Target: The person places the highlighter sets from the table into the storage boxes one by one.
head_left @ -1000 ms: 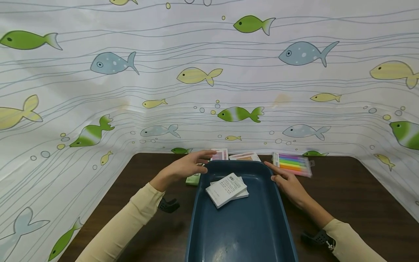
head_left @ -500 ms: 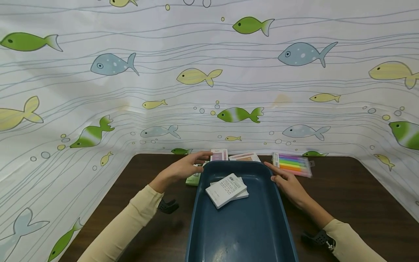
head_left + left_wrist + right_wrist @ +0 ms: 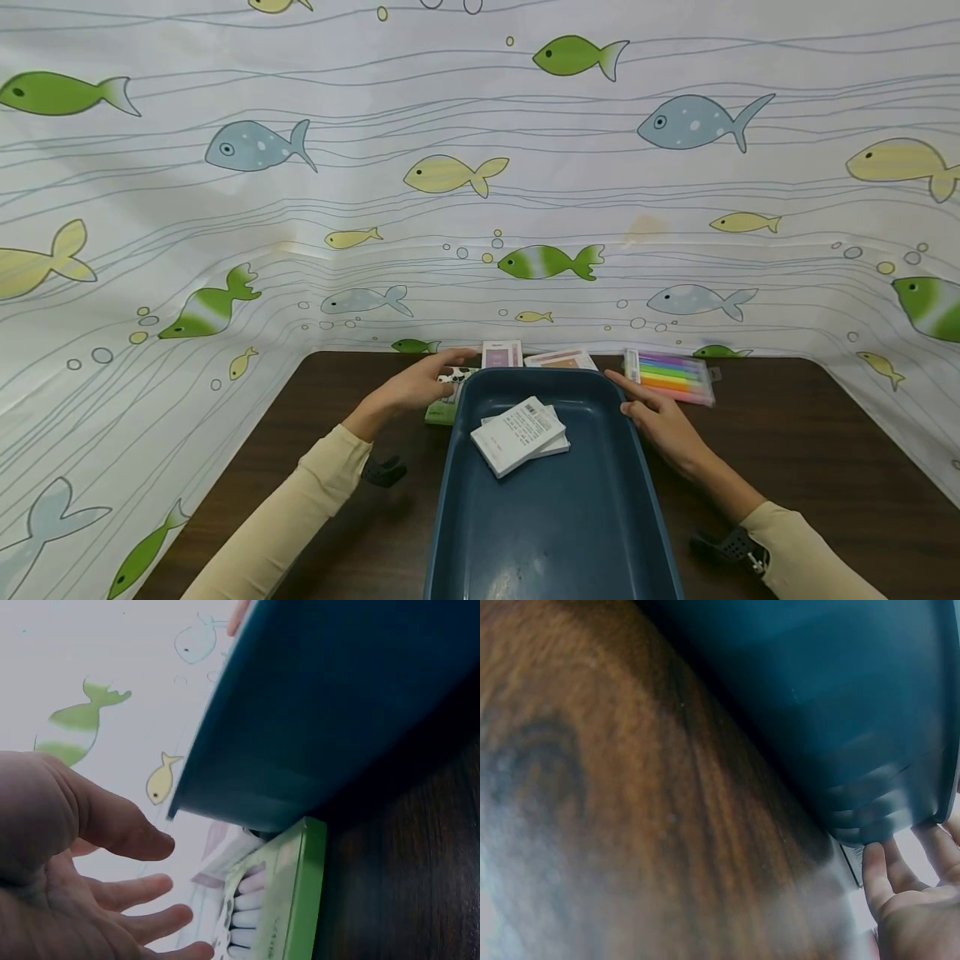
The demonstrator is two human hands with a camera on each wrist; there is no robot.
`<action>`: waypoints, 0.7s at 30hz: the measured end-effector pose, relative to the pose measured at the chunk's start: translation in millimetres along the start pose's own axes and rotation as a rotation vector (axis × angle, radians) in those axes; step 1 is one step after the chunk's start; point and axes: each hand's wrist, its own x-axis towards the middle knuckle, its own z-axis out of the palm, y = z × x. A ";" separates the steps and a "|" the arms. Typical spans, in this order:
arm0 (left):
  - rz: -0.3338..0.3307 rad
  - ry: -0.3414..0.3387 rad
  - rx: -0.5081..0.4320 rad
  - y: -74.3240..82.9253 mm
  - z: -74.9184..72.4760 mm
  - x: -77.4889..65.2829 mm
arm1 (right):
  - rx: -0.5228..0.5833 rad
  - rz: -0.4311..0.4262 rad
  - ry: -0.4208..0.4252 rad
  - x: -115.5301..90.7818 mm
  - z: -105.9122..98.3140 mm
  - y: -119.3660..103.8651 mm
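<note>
A deep blue tray (image 3: 555, 533) lies lengthwise before me on the dark wooden table. Two small white boxes (image 3: 519, 435), one partly over the other, lie inside near its far end. My left hand (image 3: 412, 387) hovers off the tray's far left corner, fingers spread and holding nothing. Below and beside it is a green box (image 3: 296, 892), whose window shows several pale rounded sticks; the tray partly hides it in the head view. At the far right corner my right hand (image 3: 667, 425) touches the tray's rim and outer wall, its index finger extended.
Behind the tray's far edge lie a pinkish box (image 3: 502, 354) and an orange-and-white box (image 3: 562, 359), both partly hidden. A clear pack of rainbow-coloured pens (image 3: 670, 377) lies at the back right. A white fish-print sheet (image 3: 450, 117) rises behind the table (image 3: 795, 450).
My left hand has drawn back slightly to the left, away from the tray's corner, uncovering more of the green and pinkish boxes. The right hand and tray stay put.
</note>
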 end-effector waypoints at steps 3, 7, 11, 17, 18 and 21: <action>0.001 0.007 -0.007 -3.1 0.3 0.4 | 0.005 0.000 0.003 -0.2 0.5 -0.9; -0.004 0.012 -0.008 -5.8 0.4 0.6 | 0.002 0.004 0.004 -0.8 0.7 -1.4; -0.005 0.018 0.019 -8.8 0.6 1.0 | 0.002 0.012 0.006 -0.9 0.6 -1.1; -0.010 0.023 0.009 -16.0 -1.3 3.0 | 0.001 0.014 0.010 -0.4 0.5 -0.8; -0.011 0.024 0.002 -17.4 -1.7 4.0 | 0.001 0.014 0.011 -0.3 0.5 -0.7; -0.025 0.035 -0.017 -21.5 -2.8 6.6 | 0.002 0.011 0.012 0.3 0.7 -1.2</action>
